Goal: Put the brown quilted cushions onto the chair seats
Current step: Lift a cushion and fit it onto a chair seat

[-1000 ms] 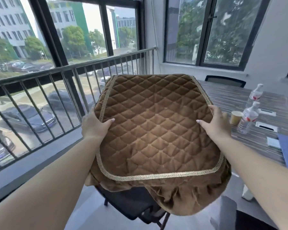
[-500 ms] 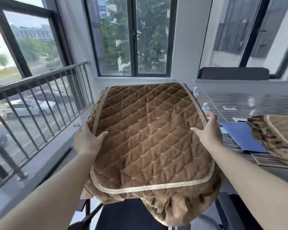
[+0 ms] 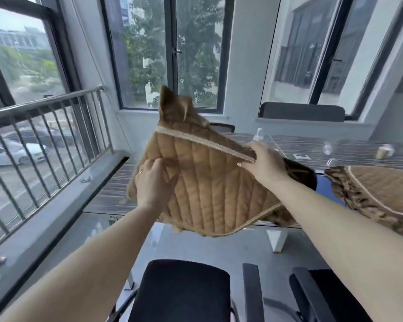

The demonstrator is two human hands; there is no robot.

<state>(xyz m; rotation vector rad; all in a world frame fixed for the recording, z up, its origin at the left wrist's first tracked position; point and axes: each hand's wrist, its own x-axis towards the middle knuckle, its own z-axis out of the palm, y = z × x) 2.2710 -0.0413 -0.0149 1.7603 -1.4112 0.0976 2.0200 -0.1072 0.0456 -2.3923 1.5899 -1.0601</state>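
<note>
I hold a brown quilted cushion [image 3: 209, 189] in the air over the table edge, tilted up with one corner pointing high and its gold trim showing. My left hand [image 3: 153, 182] grips its left side and my right hand [image 3: 264, 165] grips the trimmed edge on the right. Below, near the bottom of the view, is a black chair seat [image 3: 182, 291] with nothing on it. A second brown cushion [image 3: 377, 189] with a ruffled skirt lies on the table at the right.
The striped table [image 3: 109, 189] runs across the middle, with plastic bottles [image 3: 258, 135] and a paper cup [image 3: 383, 153] on its far part. A second black chair [image 3: 323, 296] stands at the lower right. A metal railing [image 3: 44, 135] lines the windows at left.
The cushion has gone from lying flat before me to tilted up and turned, with its far corner raised. My view has swung right and the empty black seat now shows below.
</note>
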